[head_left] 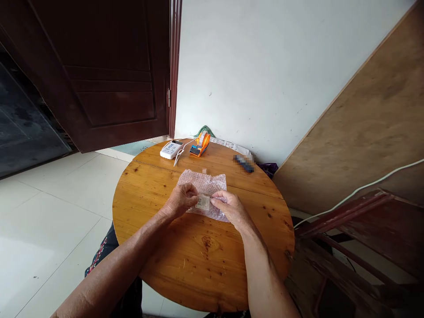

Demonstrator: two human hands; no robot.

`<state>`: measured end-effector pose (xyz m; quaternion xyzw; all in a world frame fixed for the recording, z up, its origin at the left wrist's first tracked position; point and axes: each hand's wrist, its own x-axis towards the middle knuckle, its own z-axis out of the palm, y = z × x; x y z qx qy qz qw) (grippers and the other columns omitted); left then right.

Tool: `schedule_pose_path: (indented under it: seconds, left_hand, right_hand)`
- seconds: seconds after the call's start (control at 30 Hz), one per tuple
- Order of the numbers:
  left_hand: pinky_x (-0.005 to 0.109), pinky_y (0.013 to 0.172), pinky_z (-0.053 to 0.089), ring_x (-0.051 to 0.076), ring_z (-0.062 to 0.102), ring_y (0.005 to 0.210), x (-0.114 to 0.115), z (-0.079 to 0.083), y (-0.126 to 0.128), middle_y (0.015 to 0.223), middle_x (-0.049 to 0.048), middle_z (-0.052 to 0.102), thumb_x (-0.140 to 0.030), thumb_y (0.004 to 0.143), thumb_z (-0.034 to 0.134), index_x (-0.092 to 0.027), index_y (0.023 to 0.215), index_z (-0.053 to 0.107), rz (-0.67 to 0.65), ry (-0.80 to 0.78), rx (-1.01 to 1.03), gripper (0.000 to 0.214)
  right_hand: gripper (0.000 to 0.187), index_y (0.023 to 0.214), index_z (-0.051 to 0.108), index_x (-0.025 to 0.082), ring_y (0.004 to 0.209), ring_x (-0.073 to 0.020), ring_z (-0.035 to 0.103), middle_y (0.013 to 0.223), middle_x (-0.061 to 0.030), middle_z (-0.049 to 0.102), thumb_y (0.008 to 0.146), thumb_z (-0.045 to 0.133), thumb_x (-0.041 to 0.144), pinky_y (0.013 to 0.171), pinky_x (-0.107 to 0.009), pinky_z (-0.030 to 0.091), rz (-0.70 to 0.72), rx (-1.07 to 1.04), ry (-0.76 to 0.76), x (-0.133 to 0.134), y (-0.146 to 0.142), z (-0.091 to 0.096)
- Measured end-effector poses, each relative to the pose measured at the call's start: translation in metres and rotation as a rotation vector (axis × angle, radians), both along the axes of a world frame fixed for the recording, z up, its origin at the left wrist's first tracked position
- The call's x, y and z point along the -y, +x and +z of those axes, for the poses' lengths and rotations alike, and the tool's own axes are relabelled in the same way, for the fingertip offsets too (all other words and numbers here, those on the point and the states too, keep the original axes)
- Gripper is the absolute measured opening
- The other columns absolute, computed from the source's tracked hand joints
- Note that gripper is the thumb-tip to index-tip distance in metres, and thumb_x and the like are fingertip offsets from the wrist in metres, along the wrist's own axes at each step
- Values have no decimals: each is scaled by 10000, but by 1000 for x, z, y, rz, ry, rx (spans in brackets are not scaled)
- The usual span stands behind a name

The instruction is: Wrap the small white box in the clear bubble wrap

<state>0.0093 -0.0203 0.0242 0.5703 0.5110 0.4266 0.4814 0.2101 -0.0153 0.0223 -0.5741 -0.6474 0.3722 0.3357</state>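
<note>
Varnished orange-brown wood forms the round tabletop beneath the grip. Directly under the fingers lies a crumpled, clear, faintly pink sheet of bubble wrap, much of it spreading beyond them. The left hand pinches the left end of a small, flat, pale rectangular piece, and the right hand has thumb and fingers closed on its right end; whether that hand also catches some wrap, I cannot tell. The step in hand looks like positioning the piece over the wrap. The next move would seem to call for a light, even hold at both ends, lest the springy sheet shift it. Well beyond the grip, slightly left, stands an orange plastic tape dispenser. The piece itself, between the fingertips, is greyish cream with darker marks, too small to read.
</note>
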Motion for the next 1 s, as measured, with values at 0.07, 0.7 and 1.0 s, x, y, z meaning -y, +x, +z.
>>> schedule_pose_path:
  seconds: [0.07, 0.7, 1.0]
  left_hand:
    - [181, 508, 306, 67, 414, 516, 0, 0, 0, 554, -76, 470, -153, 634, 597, -170, 662, 544, 1, 11, 9, 62]
    - [217, 608, 438, 132, 602, 676, 3, 10, -43, 808, -1, 681, -178, 736, 612, -164, 1061, 683, 4, 40, -397, 333]
    - [313, 748, 464, 258, 683, 884, 16, 9, -53, 930, 85, 733, -301, 811, 607, -153, 1198, 642, 177, 9, -863, 416]
  right_hand:
    - [221, 859, 690, 211, 615, -173, 585, 679, -5, 661, 731, 654, 387, 583, -290, 453, -61, 68, 121, 2, -1, 4]
    - [143, 1013, 738, 255, 929, -247, 557, 968, -58, 690, 886, 676, 232, 837, -396, 390, 350, 644, 650, 32, -36, 29]
    - [113, 1012, 714, 257, 914, -243, 509, 963, -71, 664, 912, 666, 278, 788, -381, 341, 305, 776, 710, 34, -45, 28]
